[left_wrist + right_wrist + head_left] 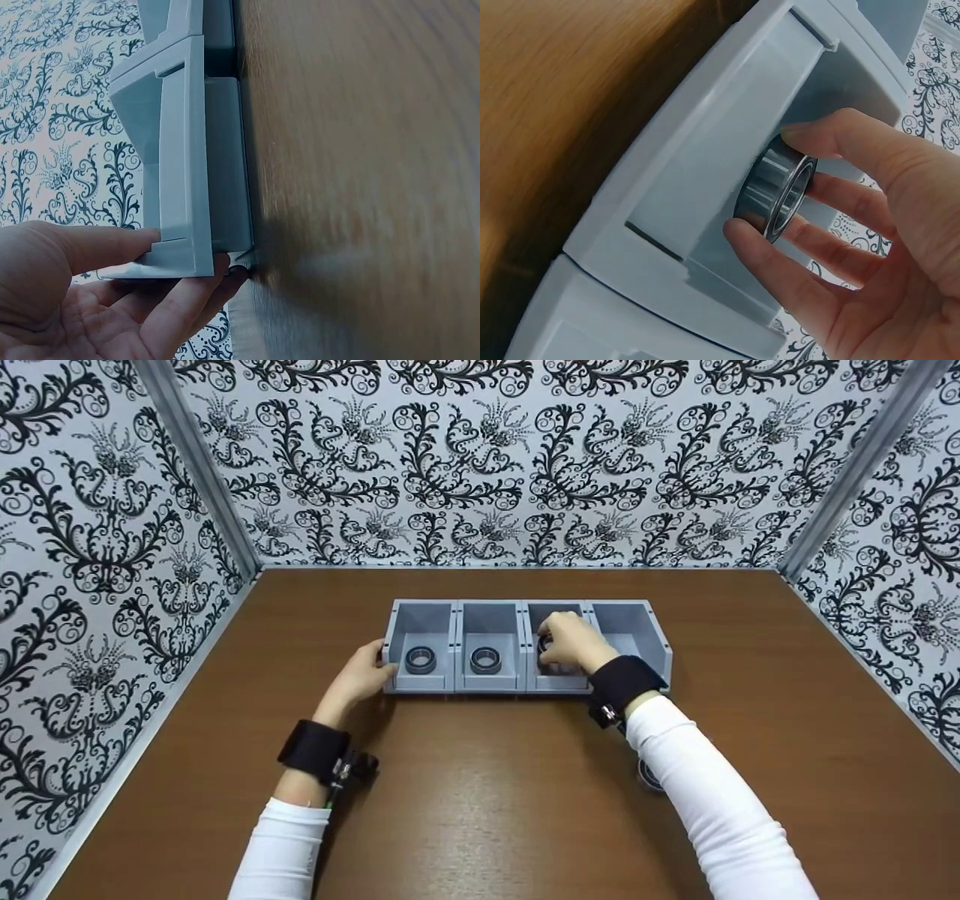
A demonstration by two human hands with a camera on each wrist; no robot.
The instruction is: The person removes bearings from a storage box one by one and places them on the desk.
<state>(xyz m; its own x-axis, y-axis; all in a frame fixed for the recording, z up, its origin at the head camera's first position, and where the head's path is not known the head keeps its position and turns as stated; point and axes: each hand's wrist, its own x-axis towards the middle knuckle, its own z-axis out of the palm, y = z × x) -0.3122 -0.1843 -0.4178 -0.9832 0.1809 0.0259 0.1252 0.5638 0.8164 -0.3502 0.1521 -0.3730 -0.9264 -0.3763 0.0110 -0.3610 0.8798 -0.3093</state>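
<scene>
A row of grey plastic bins (491, 684) stands joined side by side on the table. My right hand (571, 641) reaches into the third bin from the left and pinches a ball bearing (774, 187) between thumb and fingers. In the right wrist view the bearing is tilted, close behind the bin's front wall. My left hand (365, 671) grips the left end of the row, its thumb over the side wall (176, 259) and its fingers around the outside. One bearing (420, 660) lies flat in the leftmost bin, and another bearing (485, 661) in the second.
Another bearing (649, 776) lies on the brown table (480, 787), partly hidden under my right forearm. The rightmost bin (630, 630) is partly covered by my right hand and wrist strap. Patterned wall panels (487, 465) enclose the table at the back and both sides.
</scene>
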